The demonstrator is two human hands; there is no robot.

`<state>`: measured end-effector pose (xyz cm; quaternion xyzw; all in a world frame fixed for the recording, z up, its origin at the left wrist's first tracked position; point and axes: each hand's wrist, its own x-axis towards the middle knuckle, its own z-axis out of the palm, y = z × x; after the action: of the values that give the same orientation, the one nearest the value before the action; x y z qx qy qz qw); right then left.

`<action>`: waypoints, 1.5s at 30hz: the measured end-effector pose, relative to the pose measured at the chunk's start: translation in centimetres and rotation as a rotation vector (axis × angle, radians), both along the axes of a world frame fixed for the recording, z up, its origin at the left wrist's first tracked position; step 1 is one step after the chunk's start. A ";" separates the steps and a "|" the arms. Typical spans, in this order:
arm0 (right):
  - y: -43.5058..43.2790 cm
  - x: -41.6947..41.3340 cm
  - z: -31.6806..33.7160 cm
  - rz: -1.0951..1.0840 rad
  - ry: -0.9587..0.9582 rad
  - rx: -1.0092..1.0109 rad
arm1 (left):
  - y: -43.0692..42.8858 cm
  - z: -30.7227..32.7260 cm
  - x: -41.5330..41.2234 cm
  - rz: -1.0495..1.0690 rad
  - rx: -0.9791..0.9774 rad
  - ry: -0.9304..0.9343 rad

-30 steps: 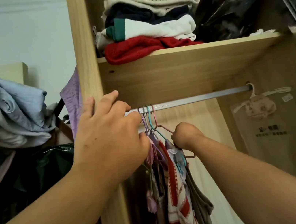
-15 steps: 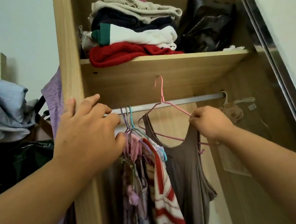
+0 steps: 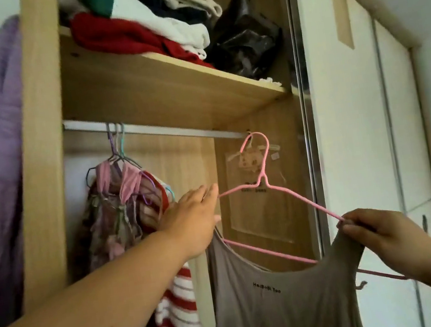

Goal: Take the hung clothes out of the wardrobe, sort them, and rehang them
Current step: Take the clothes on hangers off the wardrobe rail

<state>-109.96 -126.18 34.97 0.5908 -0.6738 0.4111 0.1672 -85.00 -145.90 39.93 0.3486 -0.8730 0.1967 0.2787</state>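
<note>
Vest top lifted out for sorting: a taupe vest top (image 3: 279,302) on a pink hanger (image 3: 292,196) is held out in front of the open wardrobe (image 3: 44,133), clear of the other clothes, so that it can be carried off and sorted. The hanger's right shoulder and the top's strap are pinched together by the fingers (image 3: 351,225) of the right hand (image 3: 382,239), a grip judged to keep the strap from sliding off the tilted wire. The left hand (image 3: 192,222) is stretched out flat, its fingers (image 3: 204,193) straight and close together, between the hanger's left tip and the bunch of hung clothes (image 3: 120,205). It is apparently placed there to keep that bunch back, though whether the wire is touched cannot be told. The hanger's hook (image 3: 257,143) is seen just below the right end of the rail (image 3: 161,129) and appears unhooked, but this is not certain. Several hangers are crowded at the rail's left end, a red-and-white striped garment (image 3: 177,309) among them. Folded clothes (image 3: 160,26) and a black bag (image 3: 246,38) are stacked on the shelf (image 3: 169,86) above, a clear packet (image 3: 253,163) is hung at the back, and a purple garment (image 3: 1,139) is draped outside the left panel. The task is judged to be at an early stage, with most pieces not yet removed
</note>
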 end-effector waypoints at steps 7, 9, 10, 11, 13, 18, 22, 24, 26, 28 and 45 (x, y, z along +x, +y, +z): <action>9.7 1.4 -4.1 -0.248 -0.014 0.116 | -0.1 -7.5 -5.7 -0.320 0.267 0.102; 12.2 2.8 -5.7 -0.343 -0.035 0.169 | 0.8 -9.5 -7.1 -0.454 0.375 0.077; 13.1 3.6 -6.4 -0.394 -0.046 0.187 | 1.2 -10.4 -7.5 -0.502 0.419 0.083; 14.4 4.7 -7.4 -0.467 -0.064 0.203 | 2.0 -11.5 -7.9 -0.559 0.475 0.090; 16.7 7.0 -9.4 -0.602 -0.112 0.212 | 3.6 -13.8 -8.3 -0.663 0.507 0.099; 22.7 14.7 -15.2 -0.924 -0.248 0.223 | 8.6 -19.4 -7.9 -0.885 0.491 0.103; 26.9 23.2 -20.9 -1.070 -0.387 0.285 | 12.6 -22.8 -5.6 -1.057 0.338 -0.008; 28.8 28.2 -23.9 -1.124 -0.477 0.294 | 15.1 -24.4 -4.1 -1.173 0.300 -0.084; 30.4 32.6 -26.8 -1.187 -0.547 0.271 | 17.8 -26.1 -2.7 -1.261 0.285 -0.126; 32.2 37.1 -29.5 -1.240 -0.634 0.261 | 20.8 -28.1 -1.3 -1.342 0.319 -0.181; 54.6 64.6 -42.5 -1.682 -1.228 0.186 | 56.3 -42.6 9.8 -1.695 0.407 -0.968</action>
<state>-45.36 -71.57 -7.52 -0.3686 -0.8657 0.3383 -0.0177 -75.16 -89.62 -2.63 -0.4665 -0.8702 -0.0996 -0.1238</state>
